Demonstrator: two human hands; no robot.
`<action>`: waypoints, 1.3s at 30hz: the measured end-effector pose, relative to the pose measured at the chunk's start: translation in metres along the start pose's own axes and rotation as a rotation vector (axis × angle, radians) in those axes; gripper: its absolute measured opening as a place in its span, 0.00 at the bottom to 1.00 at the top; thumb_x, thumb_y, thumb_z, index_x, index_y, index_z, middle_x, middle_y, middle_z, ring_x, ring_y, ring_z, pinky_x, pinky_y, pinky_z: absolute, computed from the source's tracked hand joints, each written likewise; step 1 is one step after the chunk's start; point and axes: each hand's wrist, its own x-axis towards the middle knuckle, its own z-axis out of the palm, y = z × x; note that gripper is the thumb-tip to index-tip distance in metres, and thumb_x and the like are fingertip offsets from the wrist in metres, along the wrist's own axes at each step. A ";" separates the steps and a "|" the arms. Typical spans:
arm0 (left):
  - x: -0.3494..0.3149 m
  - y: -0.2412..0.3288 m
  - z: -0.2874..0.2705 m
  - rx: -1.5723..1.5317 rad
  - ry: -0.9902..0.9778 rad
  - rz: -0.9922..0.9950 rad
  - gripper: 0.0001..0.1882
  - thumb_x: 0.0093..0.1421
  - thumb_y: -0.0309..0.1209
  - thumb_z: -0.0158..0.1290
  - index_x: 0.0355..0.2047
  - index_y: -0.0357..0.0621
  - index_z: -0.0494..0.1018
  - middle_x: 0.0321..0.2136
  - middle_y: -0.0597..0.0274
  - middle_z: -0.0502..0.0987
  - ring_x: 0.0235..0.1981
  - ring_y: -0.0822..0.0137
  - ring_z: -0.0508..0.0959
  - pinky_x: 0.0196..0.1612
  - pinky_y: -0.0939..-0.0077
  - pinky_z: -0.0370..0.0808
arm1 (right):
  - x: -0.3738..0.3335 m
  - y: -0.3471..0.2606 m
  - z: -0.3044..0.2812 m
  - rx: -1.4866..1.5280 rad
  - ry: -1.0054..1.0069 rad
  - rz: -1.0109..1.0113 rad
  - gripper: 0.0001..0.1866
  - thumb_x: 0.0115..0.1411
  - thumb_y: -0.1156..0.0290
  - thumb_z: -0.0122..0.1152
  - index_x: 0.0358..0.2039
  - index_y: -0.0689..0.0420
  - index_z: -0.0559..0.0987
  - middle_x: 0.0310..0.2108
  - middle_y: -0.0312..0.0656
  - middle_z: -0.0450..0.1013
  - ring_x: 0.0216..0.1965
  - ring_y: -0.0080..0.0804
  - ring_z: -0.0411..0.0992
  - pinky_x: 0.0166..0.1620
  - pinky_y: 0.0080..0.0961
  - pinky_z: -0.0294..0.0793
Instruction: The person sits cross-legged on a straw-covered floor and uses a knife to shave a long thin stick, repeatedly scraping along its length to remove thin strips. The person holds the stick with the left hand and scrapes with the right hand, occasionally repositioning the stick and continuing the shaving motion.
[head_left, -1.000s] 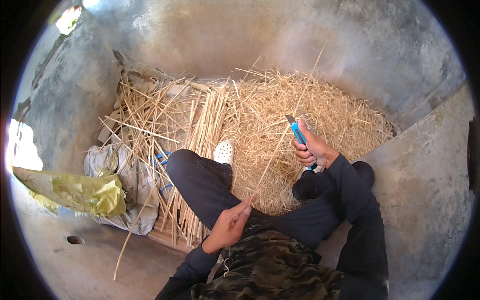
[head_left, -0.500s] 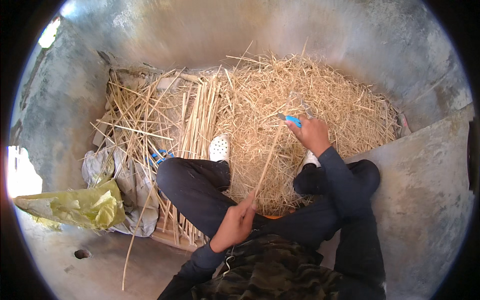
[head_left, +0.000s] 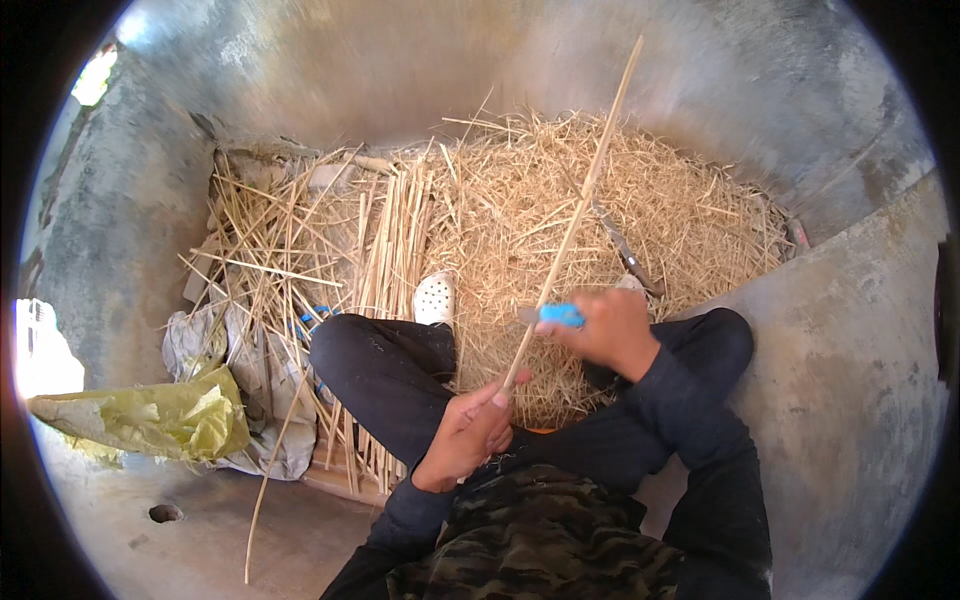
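A long pale bamboo strip (head_left: 573, 235) slants up and away from my lap, its far end raised above the straw. Near its lower end, my left hand (head_left: 466, 432) grips it between thumb and fingers. My right hand (head_left: 612, 328) is closed round a blue-handled utility knife (head_left: 562, 316), slightly blurred. The knife's short blade lies against or just over the strip, a little beyond my left hand; exact contact is hard to make out.
Shavings (head_left: 690, 220) cover the floor ahead. A tool with a dark handle (head_left: 643, 273) lies on them by my right shoe. Left stand a row of strips (head_left: 395, 235), loose sticks (head_left: 265, 225) and a yellow-green sack (head_left: 190, 415). Concrete walls (head_left: 420, 60) enclose the space.
My right hand has drawn the knife nearer, down toward my left hand. The strip's far end stands out more against the wall. The dark-handled tool is now less covered by my hand.
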 end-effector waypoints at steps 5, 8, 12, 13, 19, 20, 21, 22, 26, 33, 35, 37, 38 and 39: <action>-0.017 -0.006 0.005 0.111 -0.021 0.063 0.22 0.70 0.36 0.41 0.59 0.33 0.61 0.13 0.77 0.53 0.13 0.83 0.52 0.20 0.85 0.54 | 0.010 0.020 -0.003 -0.045 0.127 0.020 0.37 0.52 0.30 0.51 0.12 0.55 0.72 0.08 0.44 0.65 0.11 0.43 0.69 0.17 0.37 0.65; -0.032 -0.010 0.003 0.108 -0.007 0.059 0.21 0.70 0.33 0.39 0.60 0.36 0.61 0.16 0.77 0.54 0.16 0.84 0.54 0.21 0.85 0.54 | -0.001 0.002 -0.009 -0.101 0.121 -0.100 0.37 0.51 0.29 0.51 0.12 0.54 0.73 0.07 0.42 0.65 0.10 0.40 0.68 0.16 0.35 0.65; -0.044 -0.017 0.011 0.098 -0.033 0.051 0.21 0.70 0.33 0.39 0.60 0.36 0.60 0.16 0.77 0.55 0.16 0.84 0.54 0.21 0.86 0.54 | 0.005 0.023 -0.009 -0.193 0.190 -0.122 0.36 0.49 0.27 0.50 0.13 0.52 0.73 0.06 0.40 0.64 0.10 0.39 0.67 0.16 0.35 0.64; -0.043 -0.021 0.012 0.099 -0.031 0.058 0.21 0.70 0.32 0.39 0.60 0.36 0.60 0.16 0.77 0.55 0.16 0.84 0.54 0.21 0.86 0.54 | 0.007 0.027 -0.011 -0.232 0.179 -0.145 0.36 0.49 0.27 0.50 0.13 0.52 0.72 0.06 0.40 0.64 0.10 0.39 0.67 0.16 0.35 0.64; -0.025 -0.034 0.022 0.168 -0.039 0.175 0.21 0.71 0.33 0.39 0.60 0.36 0.61 0.16 0.77 0.55 0.16 0.84 0.54 0.20 0.87 0.55 | 0.026 0.059 -0.011 -0.302 0.228 -0.129 0.38 0.48 0.25 0.47 0.14 0.52 0.74 0.07 0.39 0.65 0.11 0.37 0.68 0.16 0.33 0.65; -0.023 -0.037 0.023 0.186 -0.025 0.199 0.21 0.70 0.34 0.40 0.60 0.37 0.61 0.16 0.78 0.55 0.16 0.84 0.55 0.20 0.87 0.55 | 0.035 0.070 -0.002 -0.323 0.262 -0.119 0.38 0.48 0.24 0.47 0.14 0.51 0.75 0.07 0.38 0.65 0.10 0.36 0.68 0.16 0.32 0.65; -0.018 -0.039 0.020 0.204 -0.014 0.194 0.21 0.70 0.34 0.40 0.60 0.37 0.61 0.16 0.78 0.55 0.16 0.84 0.55 0.20 0.87 0.55 | 0.043 0.080 0.003 -0.349 0.299 -0.107 0.38 0.48 0.24 0.47 0.13 0.51 0.75 0.06 0.38 0.65 0.09 0.34 0.67 0.15 0.31 0.65; -0.013 -0.042 0.019 0.221 -0.003 0.190 0.21 0.70 0.34 0.40 0.60 0.38 0.62 0.16 0.78 0.56 0.16 0.84 0.55 0.20 0.87 0.55 | 0.047 0.085 0.003 -0.337 0.276 -0.118 0.38 0.48 0.24 0.46 0.15 0.51 0.76 0.08 0.38 0.67 0.10 0.34 0.69 0.16 0.31 0.65; -0.004 -0.051 0.023 0.373 0.020 0.182 0.21 0.70 0.34 0.40 0.59 0.36 0.61 0.16 0.77 0.55 0.16 0.83 0.54 0.20 0.84 0.56 | 0.056 0.132 0.012 -0.373 0.201 -0.014 0.40 0.51 0.24 0.42 0.16 0.51 0.78 0.10 0.39 0.69 0.14 0.36 0.71 0.18 0.35 0.67; -0.002 -0.048 0.013 0.220 -0.030 0.113 0.21 0.70 0.34 0.41 0.58 0.37 0.64 0.16 0.77 0.55 0.16 0.83 0.56 0.21 0.84 0.57 | 0.028 0.118 0.052 0.433 -0.301 0.434 0.44 0.57 0.26 0.33 0.14 0.57 0.74 0.08 0.34 0.59 0.10 0.27 0.60 0.16 0.31 0.60; -0.007 -0.044 -0.002 0.256 0.027 0.090 0.20 0.70 0.34 0.41 0.58 0.37 0.64 0.15 0.77 0.55 0.16 0.82 0.56 0.21 0.84 0.57 | 0.026 0.078 0.025 1.129 -0.604 0.660 0.41 0.58 0.26 0.29 0.10 0.52 0.62 0.06 0.26 0.48 0.08 0.17 0.49 0.12 0.19 0.50; -0.008 -0.041 -0.006 0.252 0.019 0.045 0.20 0.70 0.34 0.41 0.58 0.37 0.64 0.16 0.77 0.55 0.16 0.82 0.55 0.21 0.84 0.57 | 0.024 0.083 0.019 1.544 -0.841 0.745 0.39 0.58 0.26 0.29 0.10 0.49 0.56 0.06 0.24 0.46 0.07 0.14 0.46 0.10 0.14 0.46; -0.008 -0.036 -0.006 0.233 0.000 0.024 0.20 0.70 0.33 0.40 0.59 0.37 0.63 0.16 0.77 0.55 0.17 0.82 0.55 0.20 0.85 0.57 | 0.023 0.086 0.018 1.594 -0.865 0.729 0.37 0.57 0.26 0.30 0.11 0.46 0.53 0.06 0.25 0.46 0.06 0.14 0.43 0.08 0.15 0.44; -0.008 -0.031 -0.006 0.215 -0.013 0.014 0.20 0.71 0.32 0.39 0.59 0.36 0.63 0.17 0.77 0.55 0.17 0.82 0.55 0.20 0.85 0.57 | 0.024 0.088 0.016 1.590 -0.878 0.716 0.37 0.57 0.25 0.30 0.11 0.46 0.53 0.06 0.25 0.46 0.06 0.13 0.43 0.08 0.14 0.43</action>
